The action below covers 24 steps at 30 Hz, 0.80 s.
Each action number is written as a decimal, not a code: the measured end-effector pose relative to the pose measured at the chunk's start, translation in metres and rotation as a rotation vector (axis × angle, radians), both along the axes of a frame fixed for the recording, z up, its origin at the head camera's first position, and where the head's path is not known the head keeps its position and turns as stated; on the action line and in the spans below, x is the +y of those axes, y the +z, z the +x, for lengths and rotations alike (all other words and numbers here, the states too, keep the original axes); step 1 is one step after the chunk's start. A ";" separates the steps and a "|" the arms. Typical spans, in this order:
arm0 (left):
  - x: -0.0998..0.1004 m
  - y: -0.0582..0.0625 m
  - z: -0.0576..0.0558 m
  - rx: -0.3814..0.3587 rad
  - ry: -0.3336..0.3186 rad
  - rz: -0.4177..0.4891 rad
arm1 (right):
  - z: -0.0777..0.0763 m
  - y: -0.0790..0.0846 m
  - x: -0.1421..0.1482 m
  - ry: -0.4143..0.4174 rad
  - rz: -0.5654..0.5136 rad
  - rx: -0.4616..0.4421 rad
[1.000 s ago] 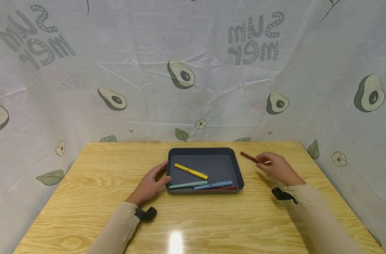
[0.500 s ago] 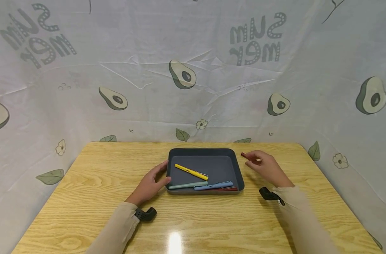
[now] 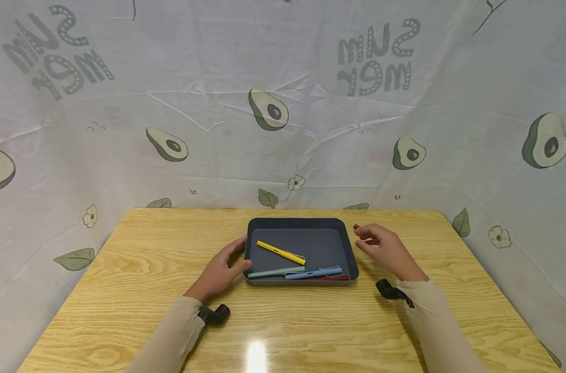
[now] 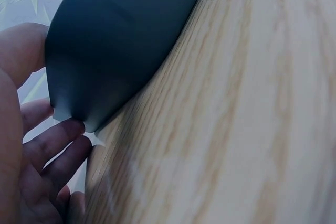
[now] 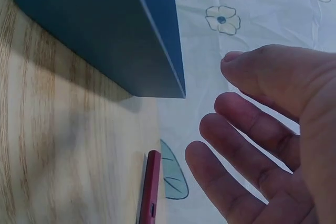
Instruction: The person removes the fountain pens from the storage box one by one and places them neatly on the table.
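Note:
A dark grey tray (image 3: 320, 243) sits on the table with a yellow pen (image 3: 281, 253), a green pen (image 3: 273, 272), a blue pen (image 3: 313, 272) and a red pen (image 3: 336, 277) inside. My left hand (image 3: 219, 272) holds its left side, thumb over the rim and fingers along the outer wall. Beside the right wall, my right hand (image 3: 380, 248) hovers with fingers loosely bent and nothing between them. Another dark red pen (image 5: 150, 187) lies on the table beyond the tray's right side; in the head view that hand hides most of it.
The light wooden table (image 3: 287, 321) ends at the back against a pale curtain (image 3: 208, 155) printed with avocados. Black wrist cameras are strapped on both sleeves.
My right hand has moved left towards the tray, its fingers parting, and now covers most of the dark red pen, which has stayed in place. The left hand and tray have not moved.

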State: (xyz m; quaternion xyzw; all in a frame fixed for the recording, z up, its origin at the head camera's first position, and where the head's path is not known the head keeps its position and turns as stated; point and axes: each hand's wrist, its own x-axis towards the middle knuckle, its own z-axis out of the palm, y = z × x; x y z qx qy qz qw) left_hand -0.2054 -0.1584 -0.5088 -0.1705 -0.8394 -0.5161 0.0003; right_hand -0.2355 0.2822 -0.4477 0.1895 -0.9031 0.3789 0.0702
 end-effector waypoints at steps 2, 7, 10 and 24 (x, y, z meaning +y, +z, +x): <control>0.000 0.000 0.000 0.004 -0.004 0.007 | 0.001 0.002 -0.001 -0.001 0.011 0.014; -0.001 -0.002 -0.001 0.012 -0.002 0.006 | 0.005 0.004 -0.001 -0.003 0.038 0.049; -0.001 -0.003 -0.002 0.015 -0.005 -0.002 | 0.007 0.004 -0.002 0.004 0.048 0.053; -0.004 -0.003 -0.002 0.002 -0.014 -0.019 | 0.008 0.003 -0.004 0.009 0.080 0.046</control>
